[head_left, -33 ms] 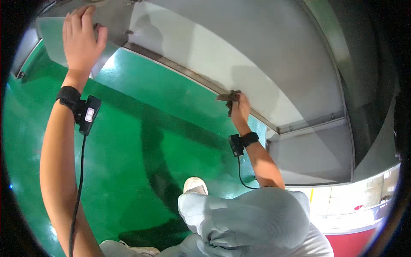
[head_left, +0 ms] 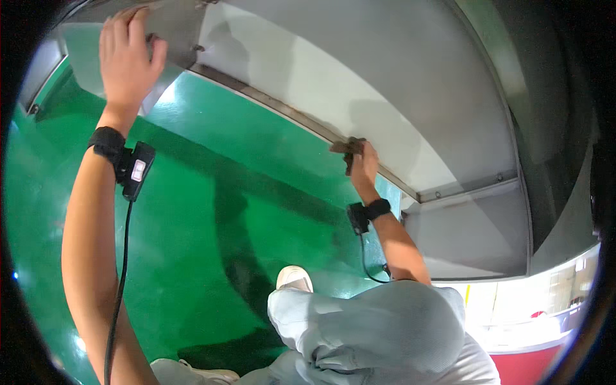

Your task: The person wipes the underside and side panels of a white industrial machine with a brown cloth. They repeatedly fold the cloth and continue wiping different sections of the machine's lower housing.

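My left hand is raised at the top left, fingers spread and resting flat against the corner of a grey metal panel; it holds nothing. My right hand reaches up to the panel's rusty lower edge and grips a small brown pad pressed against that edge. Each wrist wears a black band with a small black device and a hanging cable.
A glossy green floor lies below. My bent knees in light grey trousers and a white shoe fill the lower middle. A grey metal box section adjoins the panel at right, with a red surface beyond.
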Tool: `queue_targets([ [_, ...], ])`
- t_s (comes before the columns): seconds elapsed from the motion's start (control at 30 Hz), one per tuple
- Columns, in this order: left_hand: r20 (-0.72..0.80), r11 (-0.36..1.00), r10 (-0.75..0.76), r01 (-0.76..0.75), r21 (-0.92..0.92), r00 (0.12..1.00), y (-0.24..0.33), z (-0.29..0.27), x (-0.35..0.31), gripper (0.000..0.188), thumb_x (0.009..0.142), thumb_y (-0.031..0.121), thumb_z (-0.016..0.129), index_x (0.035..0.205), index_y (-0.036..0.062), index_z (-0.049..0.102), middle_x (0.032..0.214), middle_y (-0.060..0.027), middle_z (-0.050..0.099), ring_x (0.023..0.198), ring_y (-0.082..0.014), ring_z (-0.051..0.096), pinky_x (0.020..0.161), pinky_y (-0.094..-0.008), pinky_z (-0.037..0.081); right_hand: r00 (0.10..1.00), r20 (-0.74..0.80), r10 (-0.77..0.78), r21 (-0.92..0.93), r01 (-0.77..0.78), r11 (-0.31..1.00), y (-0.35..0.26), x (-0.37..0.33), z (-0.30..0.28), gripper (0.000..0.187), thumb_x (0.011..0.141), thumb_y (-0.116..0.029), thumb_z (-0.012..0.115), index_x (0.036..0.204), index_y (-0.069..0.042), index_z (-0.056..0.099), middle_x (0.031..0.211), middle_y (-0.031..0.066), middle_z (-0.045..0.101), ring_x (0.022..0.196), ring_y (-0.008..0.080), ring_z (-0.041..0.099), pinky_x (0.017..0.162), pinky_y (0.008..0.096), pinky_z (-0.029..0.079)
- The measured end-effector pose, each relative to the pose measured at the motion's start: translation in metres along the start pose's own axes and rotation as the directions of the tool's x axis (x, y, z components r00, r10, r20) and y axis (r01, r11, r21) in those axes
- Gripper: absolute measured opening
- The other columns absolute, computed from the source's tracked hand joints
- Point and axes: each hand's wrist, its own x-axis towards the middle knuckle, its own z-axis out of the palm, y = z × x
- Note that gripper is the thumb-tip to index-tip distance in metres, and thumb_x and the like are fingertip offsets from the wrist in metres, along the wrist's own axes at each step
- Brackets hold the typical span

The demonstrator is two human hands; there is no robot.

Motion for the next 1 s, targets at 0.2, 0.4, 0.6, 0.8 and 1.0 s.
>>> queue_targets([
  [0.2, 0.081, 1.0, -0.019, 0.019, -0.006, 0.997, -0.004, -0.01, 0.0, 0.046, 0.078, 0.019, 0.057, 0.12, 0.0029, 0.048, 0.119, -0.0153, 0.05, 0.114, -0.0362, 0.044, 0.103, -0.0455, 0.032, 0.998, -0.015, -0.057, -0.347, 0.049, 0.937, 0.118, -0.012, -0.058, 0.03, 0.078, -0.011, 0.049, 0.105, 0.001, 0.056, 0.1, 0.023, 0.062, 0.093, 0.0403, 0.057, 0.085, 0.0452, 0.045],
  [0.4, 0.091, 1.0, -0.012, 0.013, -0.019, 0.996, 0.003, -0.017, -0.001, 0.051, 0.075, 0.016, 0.058, 0.122, 0.0032, 0.045, 0.12, -0.0146, 0.049, 0.115, -0.0351, 0.044, 0.105, -0.0451, 0.031, 0.918, 0.105, 0.383, 0.03, -0.388, 0.921, 0.194, -0.037, -0.129, 0.023, 0.081, -0.005, 0.049, 0.102, -0.001, 0.056, 0.086, 0.0189, 0.062, 0.078, 0.03, 0.061, 0.073, 0.0368, 0.05],
  [0.6, 0.056, 0.995, -0.096, 0.098, -0.032, 0.994, 0.02, -0.01, 0.005, 0.049, 0.074, 0.016, 0.058, 0.12, 0.0025, 0.046, 0.119, -0.0156, 0.049, 0.115, -0.0342, 0.044, 0.104, -0.0458, 0.031, 0.998, -0.043, 0.041, 0.133, -0.035, 0.99, 0.125, -0.011, -0.029, 0.029, 0.074, -0.009, 0.055, 0.102, 0.0, 0.06, 0.097, 0.0186, 0.061, 0.094, 0.0345, 0.058, 0.085, 0.0424, 0.045],
  [0.8, 0.089, 0.999, -0.042, 0.043, -0.006, 0.995, -0.002, -0.012, 0.0, 0.048, 0.075, 0.017, 0.056, 0.12, 0.0021, 0.047, 0.121, -0.0147, 0.049, 0.116, -0.0339, 0.043, 0.103, -0.0452, 0.032, 0.948, -0.118, -0.296, 0.01, 0.299, 0.954, -0.055, 0.017, 0.064, 0.025, 0.073, -0.001, 0.051, 0.097, -0.002, 0.053, 0.095, 0.0178, 0.056, 0.095, 0.0338, 0.054, 0.084, 0.0423, 0.042],
  [1.0, 0.155, 0.998, 0.011, 0.0, -0.069, 0.988, -0.008, -0.012, -0.004, 0.05, 0.072, 0.015, 0.058, 0.119, 0.0043, 0.047, 0.12, -0.0103, 0.051, 0.117, -0.0302, 0.045, 0.105, -0.0444, 0.032, 0.992, 0.034, 0.125, 0.192, -0.129, 0.973, 0.058, -0.014, -0.024, 0.024, 0.085, -0.014, 0.05, 0.106, -0.003, 0.054, 0.102, 0.0147, 0.06, 0.096, 0.0281, 0.058, 0.085, 0.0378, 0.045],
])
